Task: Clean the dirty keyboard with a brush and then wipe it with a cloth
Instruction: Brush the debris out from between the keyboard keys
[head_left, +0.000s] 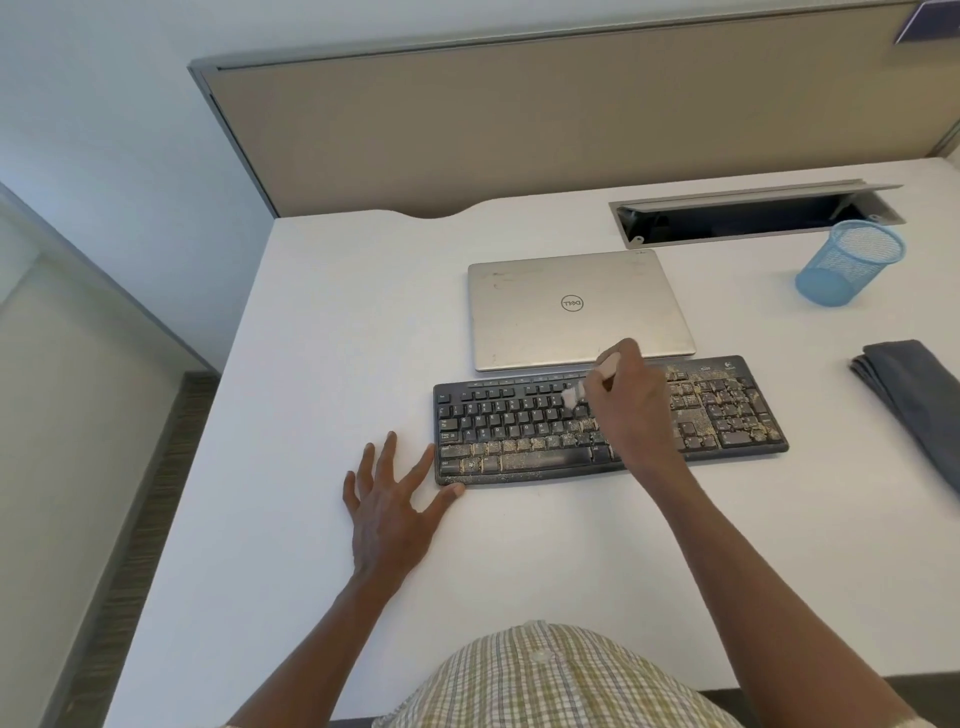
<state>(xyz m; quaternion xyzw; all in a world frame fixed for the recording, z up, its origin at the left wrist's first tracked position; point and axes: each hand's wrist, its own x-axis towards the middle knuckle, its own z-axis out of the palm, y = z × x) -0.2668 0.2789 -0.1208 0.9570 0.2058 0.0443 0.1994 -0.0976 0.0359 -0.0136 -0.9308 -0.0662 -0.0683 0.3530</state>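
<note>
White desk (322, 322) is carrying the black keyboard (519, 441), lying just before the shut laptop (576, 306). You are bracing its left end with your left hand (389, 499), fingers spread flat, while your right hand (626, 400) is clamping the brush (582, 389); be sweeping crumbs steadily rightward. Your right hand is hiding the middle keys.

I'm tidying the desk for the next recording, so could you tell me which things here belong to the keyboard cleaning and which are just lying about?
Part of the job:
keyboard, dusty
brush, held by the right hand
folded grey cloth

Just lying about:
closed laptop
blue mesh cup
</note>
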